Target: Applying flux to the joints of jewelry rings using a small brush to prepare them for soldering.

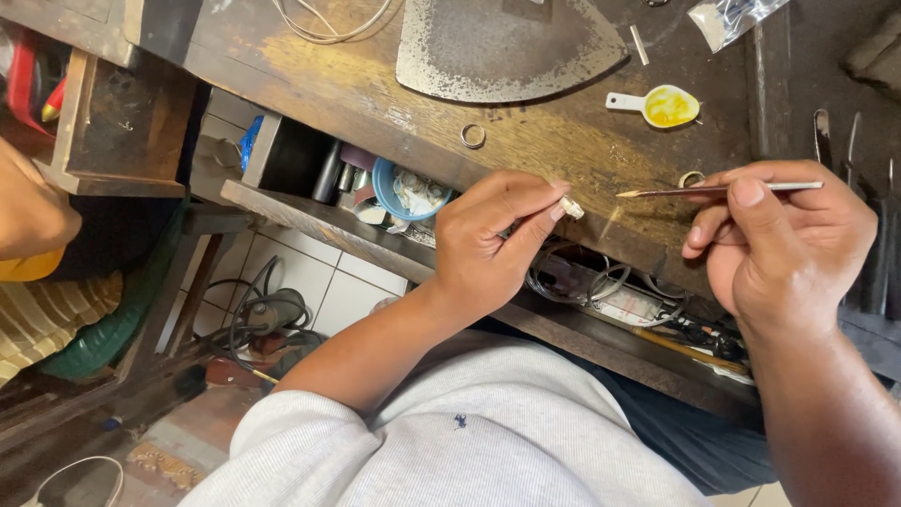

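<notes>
**Hands pinch a ring and a fine brush over the counter edge**

The left hand (488, 239) is closed, thumb and forefinger clamped on a small pale ring (572, 208) held just above the near edge of the counter (375, 94). The right hand (784, 244) is closed too, its fingers gripping a thin brush (718, 190) that lies almost level, its pointed tip aimed left toward the ring. Tip and ring are near each other but apart.

On the worn wooden counter, far of the hands, a small white spoon-shaped dish (657, 105) holds yellow paste. A grey metal plate (502, 47) with a curved near edge lies to the left of it, and a loose metal ring (473, 136) rests on the wood near that plate. Another small ring (691, 178) sits just far of the brush, partly hidden by the right fingers. Dark hand tools (849, 141) stand at the far right.

Under the counter a shelf (319, 221) carries a blue bowl (408, 192) and assorted small items. Wires (582, 277) hang below the counter edge between the hands. At the left, an open wooden drawer (117, 127) sticks out, and another person's arm (33, 211) shows at the left margin. The person wears a pale grey shirt (488, 432). The floor near the left has white tiles (324, 282) and a tangle of dark cables (253, 319).
</notes>
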